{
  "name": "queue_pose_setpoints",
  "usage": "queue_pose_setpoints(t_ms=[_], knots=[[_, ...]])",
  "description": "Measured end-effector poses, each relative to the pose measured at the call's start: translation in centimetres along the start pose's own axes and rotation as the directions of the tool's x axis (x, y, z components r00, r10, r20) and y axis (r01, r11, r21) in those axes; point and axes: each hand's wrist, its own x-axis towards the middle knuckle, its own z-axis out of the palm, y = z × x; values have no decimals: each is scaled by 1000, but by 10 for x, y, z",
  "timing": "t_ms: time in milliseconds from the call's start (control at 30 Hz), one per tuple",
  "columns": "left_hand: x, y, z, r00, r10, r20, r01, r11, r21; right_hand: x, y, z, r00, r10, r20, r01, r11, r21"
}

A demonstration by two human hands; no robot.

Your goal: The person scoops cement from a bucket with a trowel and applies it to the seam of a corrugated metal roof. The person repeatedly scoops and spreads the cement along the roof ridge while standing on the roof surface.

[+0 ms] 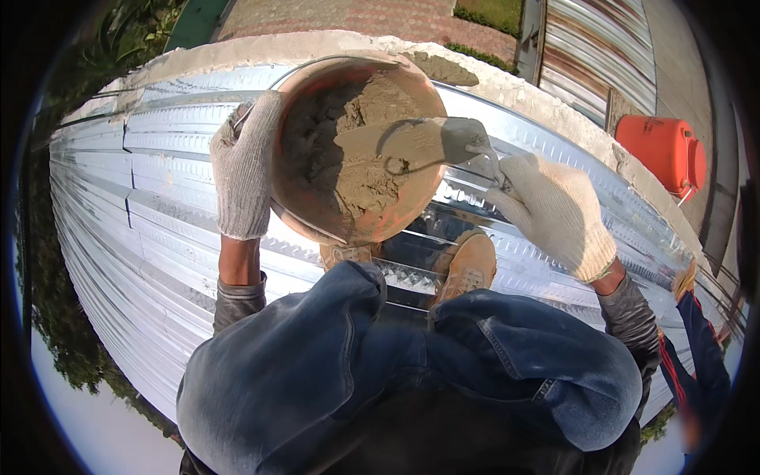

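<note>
A round orange-brown bucket (297, 218) tilts toward me, holding wet grey-brown mortar (368, 198). My left hand (252, 170), in a whitish knitted glove, is closed on the bucket's left rim beside its wire handle (317, 62). In my right hand (554, 210), gloved the same way, is a trowel (465, 141). Its metal blade reaches left over the bucket's mouth and is smeared with mortar toward the tip. Whether the blade touches the mortar below cannot be made out. Shadows darken the bucket's left inside.
Shiny corrugated metal roofing (158, 190) lies under my tan shoes (467, 265). A rough concrete ledge (522, 95) curves along the far edge, with a mortar patch on it. Beyond stand a red-orange drum (653, 150) and rusty metal sheets (598, 51). Another person's legs (701, 340) show at right.
</note>
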Motion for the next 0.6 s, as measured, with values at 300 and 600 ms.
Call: queue_pose_setpoints(t_ms=[300,600], knots=[[-6,24,50,993,121,5,-121,992,-19,18,-21,35,963,-16,269,36,997,-71],[-6,20,53,989,132,-59,-130,991,37,37,-19,25,858,-69,509,-61,970,235]])
